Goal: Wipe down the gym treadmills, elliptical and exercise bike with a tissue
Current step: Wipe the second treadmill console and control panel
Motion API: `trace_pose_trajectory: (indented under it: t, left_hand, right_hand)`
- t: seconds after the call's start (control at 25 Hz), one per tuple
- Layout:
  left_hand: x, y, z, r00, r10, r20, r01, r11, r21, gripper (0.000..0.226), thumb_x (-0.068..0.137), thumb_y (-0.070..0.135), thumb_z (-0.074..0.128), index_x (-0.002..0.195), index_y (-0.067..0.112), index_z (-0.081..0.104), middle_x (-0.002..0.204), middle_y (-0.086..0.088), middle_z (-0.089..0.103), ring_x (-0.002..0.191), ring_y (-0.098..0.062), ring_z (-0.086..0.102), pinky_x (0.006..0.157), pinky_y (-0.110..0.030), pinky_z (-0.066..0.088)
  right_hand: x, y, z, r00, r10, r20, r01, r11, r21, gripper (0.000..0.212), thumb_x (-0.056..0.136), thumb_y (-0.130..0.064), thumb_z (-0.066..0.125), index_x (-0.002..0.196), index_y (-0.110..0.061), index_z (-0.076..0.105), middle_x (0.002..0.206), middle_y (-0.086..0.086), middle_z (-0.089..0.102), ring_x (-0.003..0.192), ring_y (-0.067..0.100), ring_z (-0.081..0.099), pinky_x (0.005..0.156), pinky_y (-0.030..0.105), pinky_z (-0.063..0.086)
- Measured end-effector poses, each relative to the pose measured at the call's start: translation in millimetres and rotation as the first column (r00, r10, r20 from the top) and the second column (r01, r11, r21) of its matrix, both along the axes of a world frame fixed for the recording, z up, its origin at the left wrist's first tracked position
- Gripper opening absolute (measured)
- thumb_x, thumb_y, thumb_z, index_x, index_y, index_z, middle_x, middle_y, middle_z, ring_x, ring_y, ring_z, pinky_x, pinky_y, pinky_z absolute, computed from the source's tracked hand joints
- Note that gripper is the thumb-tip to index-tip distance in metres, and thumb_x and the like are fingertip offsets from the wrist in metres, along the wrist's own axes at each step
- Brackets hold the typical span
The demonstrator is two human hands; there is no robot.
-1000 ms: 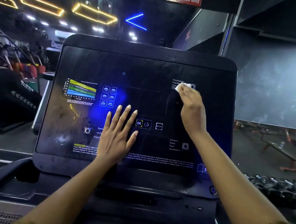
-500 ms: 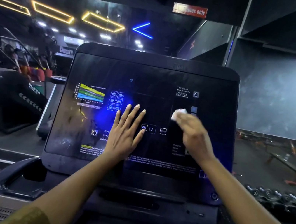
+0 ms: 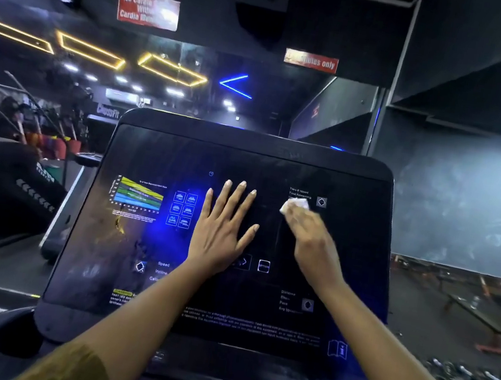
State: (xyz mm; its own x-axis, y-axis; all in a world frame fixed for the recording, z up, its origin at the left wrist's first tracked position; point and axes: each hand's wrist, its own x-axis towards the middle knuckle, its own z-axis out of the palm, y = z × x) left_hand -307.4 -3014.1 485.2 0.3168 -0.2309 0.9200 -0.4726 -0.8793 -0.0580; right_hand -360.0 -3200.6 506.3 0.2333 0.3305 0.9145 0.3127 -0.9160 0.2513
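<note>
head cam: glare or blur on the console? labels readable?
Head view: dim overall; blue glare on the console just left of the left hand; white hotspot washes out part of the red sign; right hand and tissue slightly motion-blurred; large labels readable, bottom fine print too soft; wide-angle bowing at the edges.

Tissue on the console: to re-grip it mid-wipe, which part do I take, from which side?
Pinch the white end of the tissue that pokes out beyond the right hand, coming from the upper left. The rest lies under that hand, pressed to the console screen, so likely only that end offers a grip.
</note>
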Motion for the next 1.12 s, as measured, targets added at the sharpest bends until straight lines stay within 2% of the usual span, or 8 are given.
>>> trace_pose_trajectory:
  t: [0.08,0.16,0.24,0.36,0.68,0.8,0.96,1.12]
  left_hand:
    - [0,0,0,1.000,0.008,0.009,-0.008,1.000,-0.002,0.063,0.093,0.051,0.032,0.146,0.018,0.036,0.154,-0.005,0.032,0.143,-0.023,0.017,0.115,-0.043,0.007]
    - [-1,0,-1,1.000,0.000,0.006,0.000,1.000,-0.003,0.063,0.093,0.051,0.033,0.147,0.019,0.034,0.154,-0.005,0.031,0.144,-0.023,0.017,0.116,-0.044,0.009]
    - [0,0,-2,1.000,-0.003,0.007,0.003,1.000,-0.002,0.062,0.093,0.050,0.033,0.147,0.019,0.033,0.154,-0.004,0.031,0.144,-0.024,0.018,0.116,-0.045,0.010]
    - [1,0,-2,1.000,0.008,0.013,-0.008,1.000,0.004,0.062,0.093,0.049,0.033,0.147,0.019,0.033,0.154,-0.004,0.031,0.144,-0.024,0.018,0.116,-0.045,0.010]
    - [0,-1,-3,1.000,0.017,0.012,-0.017,1.000,0.009,0.062,0.093,0.049,0.034,0.148,0.019,0.032,0.155,-0.004,0.029,0.145,-0.024,0.018,0.116,-0.046,0.012]
    - [-1,-1,-2,1.000,0.013,0.020,-0.013,1.000,0.004,0.061,0.093,0.048,0.034,0.147,0.019,0.035,0.154,-0.004,0.031,0.144,-0.024,0.019,0.115,-0.046,0.012]
    - [0,-1,-3,0.999,0.009,0.031,-0.010,1.000,0.006,0.061,0.093,0.047,0.034,0.146,0.018,0.035,0.154,-0.004,0.031,0.144,-0.024,0.020,0.115,-0.046,0.013]
    - [1,-1,-2,0.999,0.012,0.036,-0.012,1.000,0.011,0.061,0.092,0.047,0.034,0.146,0.017,0.036,0.153,-0.005,0.033,0.143,-0.025,0.020,0.115,-0.046,0.011]
  right_hand:
    - [-8,0,-12,0.998,0.063,-0.029,-0.065,0.994,-0.086,0.047,0.081,0.001,0.034,0.118,-0.003,0.063,0.119,0.008,0.064,0.109,0.017,0.054,0.077,0.030,0.056]
    - [0,-10,12,0.996,0.089,0.024,-0.087,0.993,-0.081,0.043,0.082,0.002,0.037,0.114,-0.002,0.065,0.117,0.009,0.065,0.107,0.021,0.059,0.083,0.031,0.054]
    - [16,-23,54,0.994,0.046,0.095,-0.052,0.997,0.056,0.044,0.077,0.010,0.042,0.112,0.000,0.066,0.115,0.015,0.065,0.105,0.030,0.062,0.093,0.034,0.047]
    - [40,-29,103,0.999,-0.036,0.040,0.025,0.968,0.249,0.045,0.074,0.016,0.046,0.114,0.003,0.064,0.116,0.020,0.063,0.108,0.036,0.059,0.097,0.041,0.045]
    - [42,29,63,0.998,0.060,0.022,-0.060,0.998,-0.033,0.047,0.082,-0.005,0.030,0.113,0.003,0.064,0.115,0.014,0.065,0.104,0.031,0.062,0.082,0.038,0.055]
    - [46,26,86,0.999,0.037,0.036,-0.034,0.996,-0.079,0.044,0.083,-0.003,0.034,0.116,0.001,0.063,0.120,0.014,0.063,0.112,0.032,0.059,0.075,0.038,0.055]
    - [50,-10,102,0.999,-0.025,0.022,0.031,0.952,-0.305,0.048,0.079,0.003,0.038,0.120,-0.003,0.062,0.124,0.011,0.061,0.110,0.026,0.060,0.072,0.034,0.058]
    - [38,-57,101,0.996,-0.087,0.004,0.087,0.992,-0.094,0.051,0.075,0.009,0.043,0.122,-0.001,0.059,0.124,0.012,0.061,0.110,0.029,0.059,0.080,0.040,0.056]
